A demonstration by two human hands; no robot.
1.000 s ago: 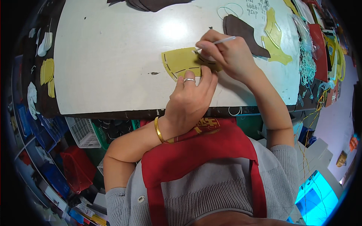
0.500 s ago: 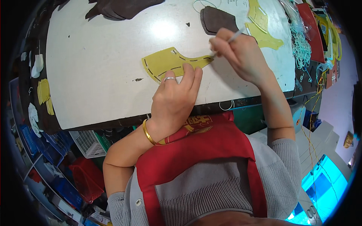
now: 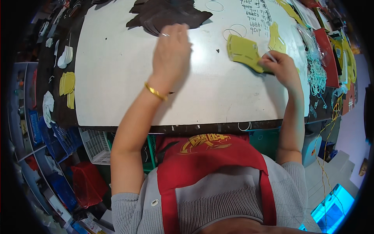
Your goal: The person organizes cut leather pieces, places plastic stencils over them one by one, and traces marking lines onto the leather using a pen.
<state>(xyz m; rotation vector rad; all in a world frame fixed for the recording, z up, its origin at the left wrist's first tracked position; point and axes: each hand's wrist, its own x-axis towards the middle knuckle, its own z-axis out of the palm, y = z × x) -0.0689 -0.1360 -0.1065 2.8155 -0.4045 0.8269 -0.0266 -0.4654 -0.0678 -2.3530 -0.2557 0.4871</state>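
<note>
Pinched in right hand (image 3: 282, 68): yellow cut piece (image 3: 243, 52), plus a silver pen (image 3: 270, 57). Left hand (image 3: 171, 50) open, fingers spread, reaching the dark brown pieces (image 3: 167, 13) on white table (image 3: 117, 78).

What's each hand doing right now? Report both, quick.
Left hand: open, fingers spread, reaching onto the dark brown cut pieces.
Right hand: closed on a pen, touching the yellow cut piece.

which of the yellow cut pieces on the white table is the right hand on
The large yellow piece under the right hand; the narrower yellow piece lies untouched beyond it.
</note>
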